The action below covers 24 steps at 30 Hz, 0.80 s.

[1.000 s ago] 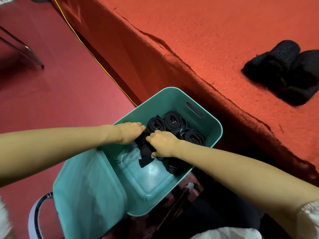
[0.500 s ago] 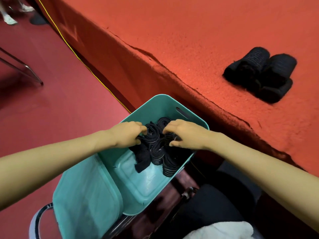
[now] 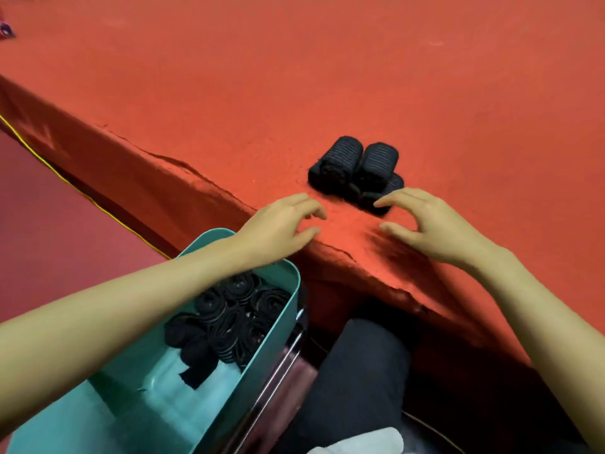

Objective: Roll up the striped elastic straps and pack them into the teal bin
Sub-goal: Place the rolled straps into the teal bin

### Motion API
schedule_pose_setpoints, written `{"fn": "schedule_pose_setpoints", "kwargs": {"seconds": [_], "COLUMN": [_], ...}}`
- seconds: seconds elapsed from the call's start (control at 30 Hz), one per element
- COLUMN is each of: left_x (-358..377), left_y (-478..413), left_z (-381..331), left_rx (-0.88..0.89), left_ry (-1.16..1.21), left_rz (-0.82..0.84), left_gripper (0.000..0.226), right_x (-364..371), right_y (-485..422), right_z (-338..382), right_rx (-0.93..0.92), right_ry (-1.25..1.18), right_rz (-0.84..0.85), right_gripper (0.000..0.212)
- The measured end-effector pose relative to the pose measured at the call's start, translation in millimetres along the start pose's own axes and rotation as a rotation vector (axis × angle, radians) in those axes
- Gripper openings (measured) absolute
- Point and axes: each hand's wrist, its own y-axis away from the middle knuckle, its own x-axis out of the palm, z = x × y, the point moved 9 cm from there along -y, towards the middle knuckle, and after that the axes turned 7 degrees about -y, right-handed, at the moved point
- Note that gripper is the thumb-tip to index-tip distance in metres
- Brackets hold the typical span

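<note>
Both hands, left hand (image 3: pixel 278 229) and right hand (image 3: pixel 432 224), hover empty with fingers (image 3: pixel 389 199) spread near rolled straps (image 3: pixel 355 170) on the red counter (image 3: pixel 327 77), teal bin (image 3: pixel 288 273) lower left.

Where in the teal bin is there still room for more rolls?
The teal plastic bin has bare floor at its near end, below the loose strap end. The far end is crowded with black rolled straps.

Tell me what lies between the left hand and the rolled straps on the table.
Only bare red table between left hand and rolled straps, in the head view.
</note>
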Motion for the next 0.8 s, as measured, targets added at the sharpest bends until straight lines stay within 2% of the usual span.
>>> {"fn": "schedule_pose_setpoints", "kwargs": {"seconds": [0.1,0.23,0.33,0.43,0.57,0.67,0.8], "left_x": [7.6,9.8,9.0,13.0,25.1,34.0,34.1], "left_y": [-33.3,-65.4,-86.4,-108.1,-128.5,-134.6,-136.2], "left_z": [-5.4,10.8,19.6,37.8,61.2,63.5,65.0], "left_rx": [-0.001,-0.138,-0.222,-0.385,-0.578,-0.631,-0.664], "left_ry": [0.007,0.088,0.049,0.035,0.133,0.294,0.507], "left_rz": [-0.04,-0.185,-0.246,-0.175,0.033,0.152,0.145], "left_gripper": [0.024,0.027,0.029,0.039,0.046,0.046,0.052], "right_x": [-19.2,-25.3,-24.3,-20.6,-11.5,-9.7,-17.2], "right_y": [0.2,-4.8,-13.7,-31.9,-59.2,-71.4,-69.4], "right_z": [-25.1,-60.8,-78.9,-90.9,-97.8,-96.4,-87.6], "right_rx": [0.112,0.328,0.45,0.517,0.579,0.555,0.493], "right_ry": [-0.022,-0.156,-0.292,-0.305,-0.3,-0.306,-0.427], "right_rz": [-0.105,-0.223,-0.299,-0.288,-0.206,-0.185,-0.266], "right_gripper": [0.035,0.04,0.041,0.043,0.051,0.054,0.065]}}
